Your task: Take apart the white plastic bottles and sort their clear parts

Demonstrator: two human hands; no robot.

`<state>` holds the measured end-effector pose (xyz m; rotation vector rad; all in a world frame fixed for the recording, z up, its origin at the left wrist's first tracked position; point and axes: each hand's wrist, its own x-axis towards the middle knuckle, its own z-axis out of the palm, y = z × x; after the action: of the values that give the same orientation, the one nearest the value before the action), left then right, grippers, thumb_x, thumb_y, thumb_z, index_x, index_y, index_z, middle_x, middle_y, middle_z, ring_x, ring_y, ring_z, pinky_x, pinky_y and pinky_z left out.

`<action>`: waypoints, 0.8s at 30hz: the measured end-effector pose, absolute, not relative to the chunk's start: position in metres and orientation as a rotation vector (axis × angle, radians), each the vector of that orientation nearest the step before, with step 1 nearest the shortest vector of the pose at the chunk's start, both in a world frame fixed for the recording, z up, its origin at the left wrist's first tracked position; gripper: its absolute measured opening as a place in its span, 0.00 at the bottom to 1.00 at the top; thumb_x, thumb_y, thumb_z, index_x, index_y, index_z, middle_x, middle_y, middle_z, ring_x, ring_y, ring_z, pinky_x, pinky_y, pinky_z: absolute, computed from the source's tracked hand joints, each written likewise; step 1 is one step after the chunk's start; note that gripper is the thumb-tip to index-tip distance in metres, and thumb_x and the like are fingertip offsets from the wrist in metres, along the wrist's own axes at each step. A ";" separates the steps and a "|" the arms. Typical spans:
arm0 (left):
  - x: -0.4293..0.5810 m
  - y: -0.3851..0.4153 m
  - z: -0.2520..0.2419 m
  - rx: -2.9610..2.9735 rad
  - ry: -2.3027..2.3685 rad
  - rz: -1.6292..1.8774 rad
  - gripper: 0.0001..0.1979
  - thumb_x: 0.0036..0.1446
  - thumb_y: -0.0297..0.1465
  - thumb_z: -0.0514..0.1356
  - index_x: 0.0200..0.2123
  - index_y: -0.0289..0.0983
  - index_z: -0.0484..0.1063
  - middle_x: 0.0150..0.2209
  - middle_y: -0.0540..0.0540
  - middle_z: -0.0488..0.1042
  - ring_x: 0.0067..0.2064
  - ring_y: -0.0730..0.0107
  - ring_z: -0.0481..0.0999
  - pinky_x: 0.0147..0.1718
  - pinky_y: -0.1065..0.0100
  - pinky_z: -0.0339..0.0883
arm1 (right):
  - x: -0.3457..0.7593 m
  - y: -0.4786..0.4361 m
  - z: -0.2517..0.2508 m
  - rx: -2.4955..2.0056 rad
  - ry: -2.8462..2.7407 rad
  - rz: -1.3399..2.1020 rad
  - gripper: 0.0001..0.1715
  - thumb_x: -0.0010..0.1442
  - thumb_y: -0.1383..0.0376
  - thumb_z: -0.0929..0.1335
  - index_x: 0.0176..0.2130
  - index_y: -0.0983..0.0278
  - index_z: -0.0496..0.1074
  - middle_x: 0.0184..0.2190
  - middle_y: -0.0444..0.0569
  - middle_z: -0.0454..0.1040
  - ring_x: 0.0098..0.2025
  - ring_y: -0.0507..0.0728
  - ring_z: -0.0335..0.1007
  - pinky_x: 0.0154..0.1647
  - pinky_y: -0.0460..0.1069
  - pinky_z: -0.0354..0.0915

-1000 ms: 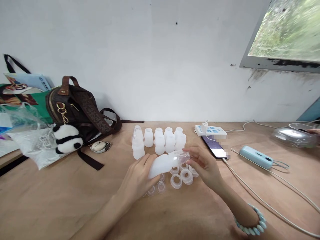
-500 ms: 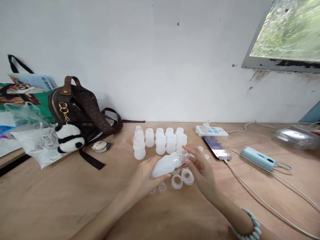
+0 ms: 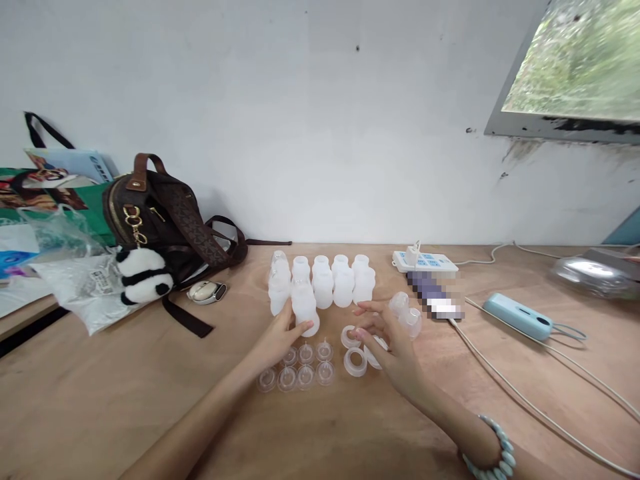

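My left hand (image 3: 278, 337) is closed round a frosted white baby bottle (image 3: 306, 312), which stands upright in front of the rows of similar bottles (image 3: 323, 288). My right hand (image 3: 393, 341) hovers over the white screw rings (image 3: 355, 362), fingers apart, with nothing visible in its grasp. It partly hides some of these rings. Clear domed caps (image 3: 411, 323) lie just beyond the right hand. Below the held bottle, several clear teats (image 3: 305, 377) are set out in two rows on the wooden table (image 3: 320, 427).
At the left are a brown backpack (image 3: 165, 207), a panda plush (image 3: 146, 277), a plastic bag (image 3: 85, 287) and a computer mouse (image 3: 204, 292). To the right lie a phone (image 3: 433, 293), a power strip (image 3: 425, 261), a blue power bank (image 3: 520, 317) and white cables (image 3: 505, 383).
The bottle has moved left and down from between both hands to an upright stand by the rows. My right hand has let go of its clear top and dropped towards the rings.
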<state>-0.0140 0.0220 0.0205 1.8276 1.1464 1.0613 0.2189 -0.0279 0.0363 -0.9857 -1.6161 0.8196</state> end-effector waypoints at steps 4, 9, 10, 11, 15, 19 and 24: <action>-0.020 0.026 0.015 1.872 1.234 1.000 0.31 0.57 0.35 0.60 0.62 0.35 0.59 0.61 0.34 0.68 0.60 0.52 0.70 0.55 0.51 0.67 | 0.220 -0.027 0.033 -0.988 -1.647 0.800 0.17 0.64 0.61 0.67 0.52 0.58 0.65 0.45 0.50 0.74 0.39 0.55 0.75 0.41 0.52 0.72; -0.025 0.019 0.034 1.804 1.191 0.840 0.32 0.52 0.34 0.63 0.60 0.35 0.62 0.58 0.36 0.72 0.56 0.52 0.74 0.53 0.51 0.69 | 0.222 -0.026 0.035 -0.966 -1.679 0.785 0.15 0.64 0.59 0.67 0.50 0.59 0.65 0.37 0.48 0.74 0.38 0.56 0.75 0.42 0.53 0.72; -0.027 0.017 0.041 1.800 1.187 0.818 0.31 0.52 0.34 0.63 0.59 0.35 0.64 0.57 0.36 0.73 0.56 0.52 0.75 0.52 0.52 0.70 | 0.222 -0.027 0.035 -0.972 -1.679 0.780 0.15 0.64 0.59 0.67 0.50 0.58 0.65 0.36 0.47 0.74 0.38 0.57 0.75 0.42 0.53 0.72; -0.028 0.013 0.049 1.816 1.200 0.800 0.28 0.52 0.34 0.63 0.57 0.36 0.67 0.55 0.38 0.75 0.55 0.52 0.76 0.52 0.53 0.70 | 0.222 -0.027 0.035 -0.976 -1.678 0.775 0.15 0.64 0.59 0.67 0.50 0.58 0.65 0.37 0.47 0.74 0.38 0.56 0.75 0.42 0.53 0.71; -0.033 -0.001 0.082 2.027 1.480 0.652 0.11 0.54 0.33 0.58 0.37 0.37 0.78 0.40 0.42 0.82 0.43 0.52 0.81 0.41 0.57 0.74 | 0.222 -0.027 0.035 -0.974 -1.671 0.742 0.15 0.65 0.61 0.66 0.51 0.57 0.64 0.44 0.49 0.74 0.40 0.56 0.74 0.43 0.53 0.71; -0.034 -0.010 0.093 2.179 1.401 0.526 0.18 0.51 0.26 0.49 0.33 0.39 0.80 0.34 0.47 0.83 0.37 0.59 0.81 0.37 0.62 0.74 | 0.221 -0.027 0.036 -0.967 -1.689 0.717 0.14 0.65 0.61 0.66 0.50 0.57 0.65 0.45 0.49 0.73 0.39 0.55 0.73 0.43 0.53 0.71; -0.034 -0.009 0.067 2.279 1.254 0.576 0.23 0.56 0.25 0.47 0.46 0.39 0.78 0.45 0.45 0.81 0.47 0.60 0.80 0.46 0.59 0.74 | 0.221 -0.028 0.035 -0.981 -1.692 0.723 0.14 0.65 0.61 0.66 0.51 0.58 0.65 0.42 0.48 0.73 0.39 0.56 0.73 0.43 0.53 0.71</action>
<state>-0.0340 -0.0086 0.0673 2.2792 1.2543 0.5761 0.2211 -0.0279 0.0352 -0.9809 -1.6921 0.7229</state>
